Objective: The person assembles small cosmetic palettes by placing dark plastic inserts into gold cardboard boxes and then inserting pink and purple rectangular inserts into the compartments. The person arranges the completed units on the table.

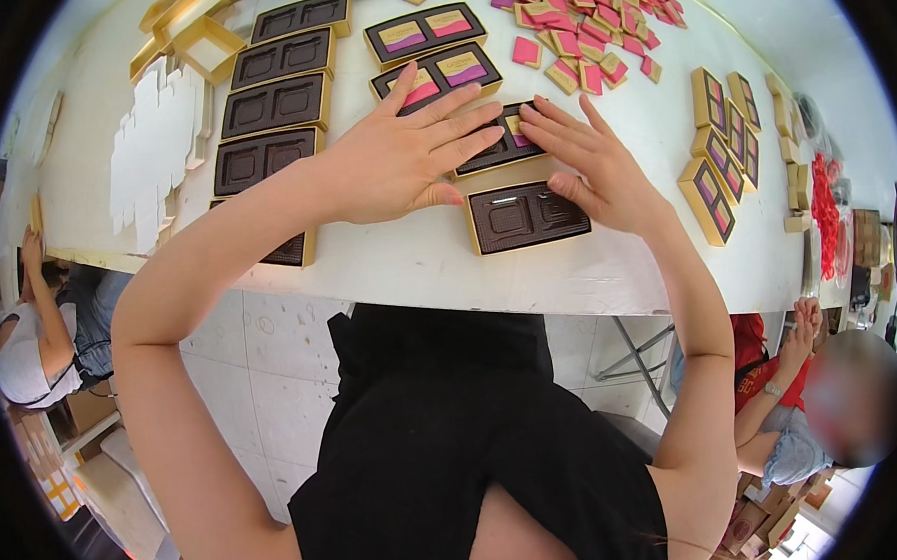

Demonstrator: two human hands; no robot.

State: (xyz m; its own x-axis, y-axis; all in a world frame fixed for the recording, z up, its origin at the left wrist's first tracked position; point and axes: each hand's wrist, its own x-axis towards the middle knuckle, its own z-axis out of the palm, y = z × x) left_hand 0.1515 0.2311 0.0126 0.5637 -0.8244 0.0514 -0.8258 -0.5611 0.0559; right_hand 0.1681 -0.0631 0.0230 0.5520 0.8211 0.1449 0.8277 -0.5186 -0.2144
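My left hand [388, 153] is spread palm down, its fingers stretched over the near side of a gold box with two gold-and-coloured squares [461, 69]. Its fingertips reach the left part of another box with a dark two-well insert [493, 158]. At that same box's right well, the fingertips of my right hand [599, 173] touch or hover over a small gold-and-purple square [518, 129]; the fingers are extended and partly hide it. Closer to me lies a box with two empty wells [511, 220]. Farther off, a box [425, 33] holds two squares.
A column of gold boxes with empty dark inserts [273, 104] stands left, beside white card pieces [153, 153] and gold frames [208, 45]. Loose pink-and-gold squares [583, 39] are heaped at the back. Filled boxes [713, 190] sit right. People [788, 375] are at both sides.
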